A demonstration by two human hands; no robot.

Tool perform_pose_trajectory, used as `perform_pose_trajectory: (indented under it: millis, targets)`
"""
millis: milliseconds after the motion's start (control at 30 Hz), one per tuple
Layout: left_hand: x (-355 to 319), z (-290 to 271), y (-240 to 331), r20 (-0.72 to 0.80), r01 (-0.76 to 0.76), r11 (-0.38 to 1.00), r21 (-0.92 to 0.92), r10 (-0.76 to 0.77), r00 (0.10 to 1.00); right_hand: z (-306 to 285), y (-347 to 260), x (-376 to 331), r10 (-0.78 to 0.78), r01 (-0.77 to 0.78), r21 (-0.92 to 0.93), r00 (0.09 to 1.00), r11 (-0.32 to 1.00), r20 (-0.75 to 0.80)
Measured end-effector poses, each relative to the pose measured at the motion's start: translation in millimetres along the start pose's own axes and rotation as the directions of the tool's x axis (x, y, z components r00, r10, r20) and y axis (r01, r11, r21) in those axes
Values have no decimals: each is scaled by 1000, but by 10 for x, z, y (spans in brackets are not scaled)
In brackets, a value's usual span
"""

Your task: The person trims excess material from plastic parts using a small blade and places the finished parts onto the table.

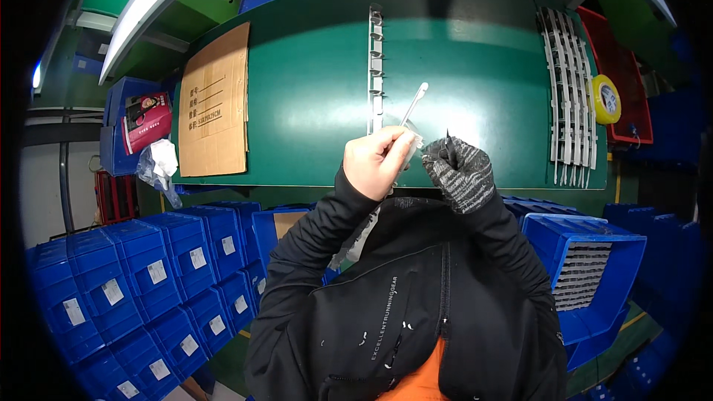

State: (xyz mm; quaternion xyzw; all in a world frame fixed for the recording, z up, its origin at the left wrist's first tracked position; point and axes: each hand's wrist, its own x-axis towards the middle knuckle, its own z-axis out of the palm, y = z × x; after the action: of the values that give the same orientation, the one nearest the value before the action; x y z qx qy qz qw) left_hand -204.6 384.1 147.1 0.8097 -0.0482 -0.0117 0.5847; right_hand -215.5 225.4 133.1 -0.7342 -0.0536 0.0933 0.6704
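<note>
My bare left hand (377, 161) is closed over the near part of a long pale strip with dark clips (376, 67), which stretches away across the green table. From its grip a thin white stick with a rounded tip (416, 101) points up and to the right. A small clear or shiny piece (418, 141) shows at the fingertips; its kind is too small to tell. My right hand (462, 176), in a grey knit glove, is closed close beside it. A dark pointed tip (448, 137) sticks out of its fingers; the rest is hidden. The strip reappears below my left wrist.
Several similar strips (572, 96) lie side by side on the right of the green table (304, 89), near a yellow round tape roll (607, 99) and a red tray (637, 126). Flat cardboard (214, 104) lies left. Blue crates (156, 252) are stacked lower left; another blue crate (624, 252) stands lower right.
</note>
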Motion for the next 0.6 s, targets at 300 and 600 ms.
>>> perform_pose_trajectory:
  millis: [300,600]
  targets:
    - [-3,3,14,-25,-95,990,106,98,995,27,-22,25,90,-90,73,996,993,7]
    - [-28,-1804,1098,-575,-416,822,-389,137,807,-206,374,114,147,-229,787,973,573,177]
